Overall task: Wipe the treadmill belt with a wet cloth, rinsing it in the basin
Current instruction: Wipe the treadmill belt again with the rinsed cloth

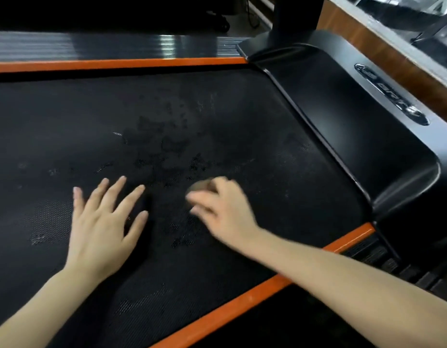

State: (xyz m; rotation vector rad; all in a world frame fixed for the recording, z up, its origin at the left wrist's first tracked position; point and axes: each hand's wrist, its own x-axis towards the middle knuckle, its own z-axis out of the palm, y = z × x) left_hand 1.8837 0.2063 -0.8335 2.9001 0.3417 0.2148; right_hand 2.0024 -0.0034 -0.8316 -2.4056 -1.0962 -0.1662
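The black textured treadmill belt [217,116] fills the view, with darker wet patches across its middle. My left hand [104,222] lies flat on the belt, fingers spread and straight. To its right, my right hand [222,209] is blurred, its fingers curled around a small brownish wad, apparently the cloth [199,187], pressed on the belt. Only a small part of the cloth shows past the fingers. No basin is in view.
Orange side rails [117,64] [242,300] border the belt at the far and near edges. The black motor cover [355,126] with a logo badge rises at the right end. A wooden ledge [383,49] stands beyond it.
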